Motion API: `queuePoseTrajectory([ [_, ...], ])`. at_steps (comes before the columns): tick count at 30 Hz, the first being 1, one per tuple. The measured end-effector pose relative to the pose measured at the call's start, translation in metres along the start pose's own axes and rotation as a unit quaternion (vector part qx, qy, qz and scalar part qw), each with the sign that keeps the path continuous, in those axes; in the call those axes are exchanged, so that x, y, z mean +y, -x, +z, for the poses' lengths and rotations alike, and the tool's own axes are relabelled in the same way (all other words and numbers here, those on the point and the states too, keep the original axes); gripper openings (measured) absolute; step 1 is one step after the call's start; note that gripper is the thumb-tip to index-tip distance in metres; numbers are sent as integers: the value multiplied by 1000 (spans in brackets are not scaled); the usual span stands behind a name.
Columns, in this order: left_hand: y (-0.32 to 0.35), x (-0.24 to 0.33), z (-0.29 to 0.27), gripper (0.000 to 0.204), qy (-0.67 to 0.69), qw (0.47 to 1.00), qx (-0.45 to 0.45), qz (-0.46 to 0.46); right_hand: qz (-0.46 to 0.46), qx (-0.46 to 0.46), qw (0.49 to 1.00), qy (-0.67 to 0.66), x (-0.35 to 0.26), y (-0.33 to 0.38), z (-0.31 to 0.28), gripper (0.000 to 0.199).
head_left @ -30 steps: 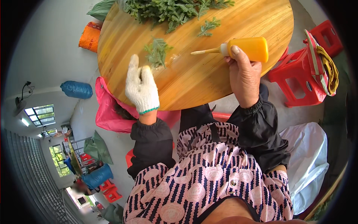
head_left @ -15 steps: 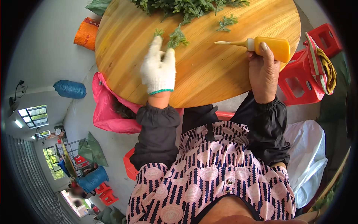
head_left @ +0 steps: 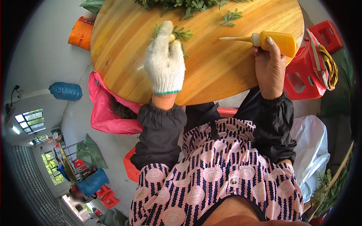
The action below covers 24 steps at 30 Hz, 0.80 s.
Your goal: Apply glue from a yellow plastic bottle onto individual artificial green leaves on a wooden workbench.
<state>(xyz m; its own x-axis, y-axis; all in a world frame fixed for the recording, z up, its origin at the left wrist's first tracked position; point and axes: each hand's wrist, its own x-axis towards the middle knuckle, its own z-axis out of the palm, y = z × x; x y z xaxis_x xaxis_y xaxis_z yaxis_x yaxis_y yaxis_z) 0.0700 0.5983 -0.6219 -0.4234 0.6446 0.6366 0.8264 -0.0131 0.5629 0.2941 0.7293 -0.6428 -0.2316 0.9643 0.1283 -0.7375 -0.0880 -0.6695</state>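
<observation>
This looks like a workshop: heaped green sprigs (head_left: 190, 6) on a wooden table (head_left: 218, 73), stuffed sacks (head_left: 65, 91), plastic stools (head_left: 327, 37)

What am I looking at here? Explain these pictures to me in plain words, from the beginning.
No machine here: this is a person at a round wooden table. Every picture comes from a camera worn on the head, looking down. The left hand, in a white glove, partly covers some green sprigs; I cannot tell whether it holds them. The bare right hand holds a yellow bottle. Another small sprig and a pile of greenery lie on the table.
</observation>
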Motion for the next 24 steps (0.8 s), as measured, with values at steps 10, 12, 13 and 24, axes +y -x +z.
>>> queuePoseTrajectory([
  [10,20,-13,9,62,-39,990,-74,-112,17,-42,999,20,-5,1,-1,17],
  [12,21,-10,6,65,-55,984,-87,-146,25,-49,998,37,2,8,14,17],
  [13,23,-11,5,67,-80,985,-85,-125,34,-55,996,55,6,11,22,17],
  [24,16,-7,4,88,-126,976,-76,-163,-10,-220,947,234,33,15,82,44],
])
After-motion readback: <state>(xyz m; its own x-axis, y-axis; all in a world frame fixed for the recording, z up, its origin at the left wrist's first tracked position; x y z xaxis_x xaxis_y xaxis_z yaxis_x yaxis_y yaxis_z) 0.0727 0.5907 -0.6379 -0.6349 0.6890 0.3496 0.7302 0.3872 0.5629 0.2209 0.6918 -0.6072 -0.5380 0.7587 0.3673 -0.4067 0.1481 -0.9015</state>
